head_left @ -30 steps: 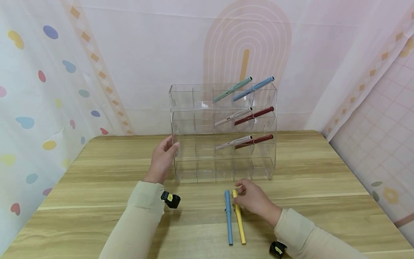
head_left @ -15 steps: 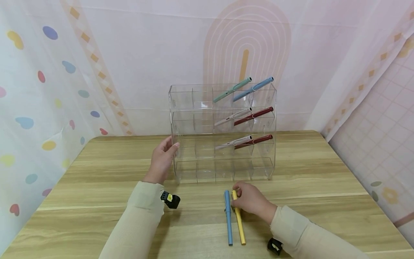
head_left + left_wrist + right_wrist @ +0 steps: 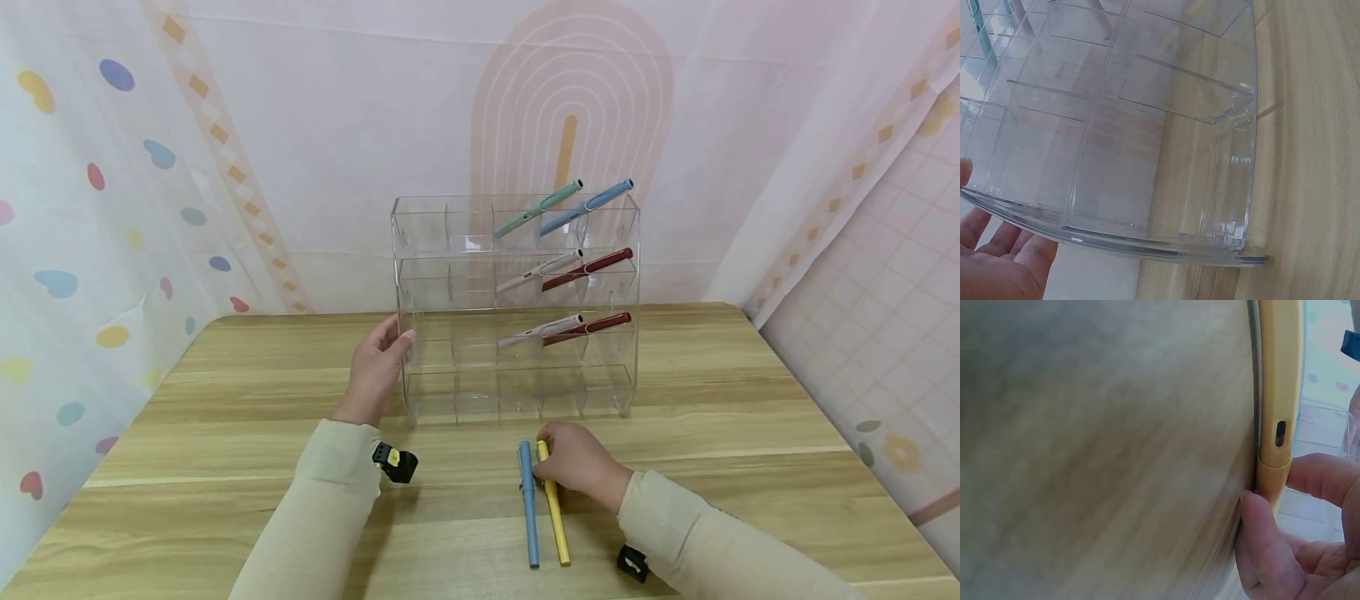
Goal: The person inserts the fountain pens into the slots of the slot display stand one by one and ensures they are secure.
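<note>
A clear acrylic pen rack (image 3: pixel 472 367) with tiers of compartments stands on the table. My left hand (image 3: pixel 375 371) grips its left side panel, thumb in front and fingers behind; the left wrist view shows that panel edge (image 3: pixel 1122 247) between them. A yellow pen (image 3: pixel 557 525) lies on the table in front of the rack. My right hand (image 3: pixel 581 461) pinches it near its far end. In the right wrist view, thumb and fingers close on either side of the yellow barrel (image 3: pixel 1280 381). Just left of it lies a blue pen (image 3: pixel 530 512), apart from my fingers.
Several pens lean in the rack's right half: a green pen (image 3: pixel 536 210) and a light blue pen (image 3: pixel 585 208) on top, with pale and dark red pens (image 3: pixel 588 268) in the two tiers below. A patterned curtain (image 3: pixel 360 108) hangs behind the wooden table (image 3: pixel 225 467).
My right hand has shifted slightly left and its fingers have closed on the yellow pen, which lies nearly where it was. My left hand stays on the rack.
</note>
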{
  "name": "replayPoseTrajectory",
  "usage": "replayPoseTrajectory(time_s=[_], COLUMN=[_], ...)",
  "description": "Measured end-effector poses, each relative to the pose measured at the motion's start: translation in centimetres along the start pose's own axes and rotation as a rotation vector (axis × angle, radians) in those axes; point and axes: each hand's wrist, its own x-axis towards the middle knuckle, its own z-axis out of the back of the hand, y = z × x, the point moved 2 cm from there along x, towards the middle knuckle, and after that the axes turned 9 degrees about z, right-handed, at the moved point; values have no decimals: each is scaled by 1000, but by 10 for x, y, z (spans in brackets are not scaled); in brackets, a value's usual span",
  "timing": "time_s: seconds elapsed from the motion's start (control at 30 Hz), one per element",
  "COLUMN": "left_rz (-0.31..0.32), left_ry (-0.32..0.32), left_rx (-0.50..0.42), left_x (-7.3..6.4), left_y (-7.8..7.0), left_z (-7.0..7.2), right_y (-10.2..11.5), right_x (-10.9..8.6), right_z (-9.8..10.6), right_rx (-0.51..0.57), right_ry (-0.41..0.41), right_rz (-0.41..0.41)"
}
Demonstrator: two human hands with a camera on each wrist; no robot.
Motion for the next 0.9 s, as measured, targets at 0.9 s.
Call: replayPoseTrajectory(time_s=[0.9], left_rz=[9], left_ry=[2], left_rx=[14], left_x=[0], left_y=[0], left_z=[0], right_y=[-7], right_x=[0], right_z=[14], right_rx=[233], right_ry=[-69], right_rz=[-85])
